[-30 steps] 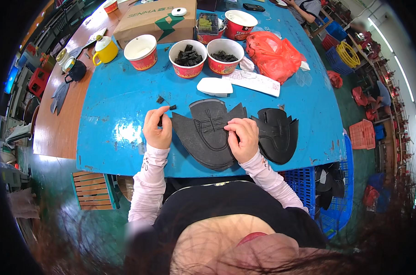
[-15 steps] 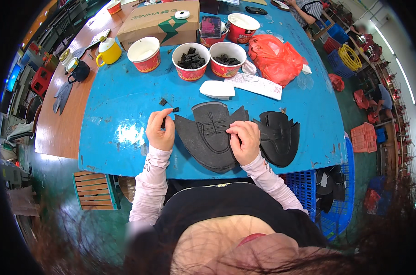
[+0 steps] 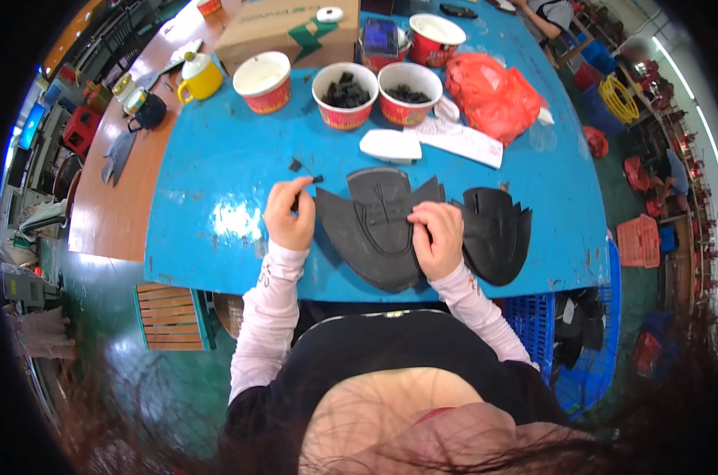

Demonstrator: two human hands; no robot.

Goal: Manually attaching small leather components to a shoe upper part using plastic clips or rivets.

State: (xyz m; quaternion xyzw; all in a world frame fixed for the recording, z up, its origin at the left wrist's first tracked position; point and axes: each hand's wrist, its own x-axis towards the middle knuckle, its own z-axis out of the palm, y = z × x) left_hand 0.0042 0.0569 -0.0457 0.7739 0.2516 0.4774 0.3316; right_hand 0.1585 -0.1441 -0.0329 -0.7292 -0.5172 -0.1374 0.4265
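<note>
A stack of black, shoe-upper-shaped foam pieces [image 3: 375, 245] with slits in the middle lies on the blue table near its front edge. My left hand [image 3: 290, 218] is closed beside the stack's left point, with a small black scrap [image 3: 318, 179] at its fingertips. Another black scrap [image 3: 295, 165] lies just beyond it. Over the right part of the stack, my right hand [image 3: 439, 237] has its fingers pinched together by the slits; whatever they grip is hidden. Right of that hand is a second black stack [image 3: 497, 245] of similar shape.
Two red-and-white paper tubs [image 3: 345, 96] hold black scraps behind the stacks. A pale tub [image 3: 262, 81], yellow mug [image 3: 200, 77], cardboard box [image 3: 295, 36], white block [image 3: 390, 146], paper strip [image 3: 462, 142] and red plastic bag [image 3: 493, 95] surround them. A blue basket [image 3: 584, 340] stands below right.
The whole view has shifted slightly, with the table's things sitting a little further right and up. Both hands keep almost the same places relative to the black stack.
</note>
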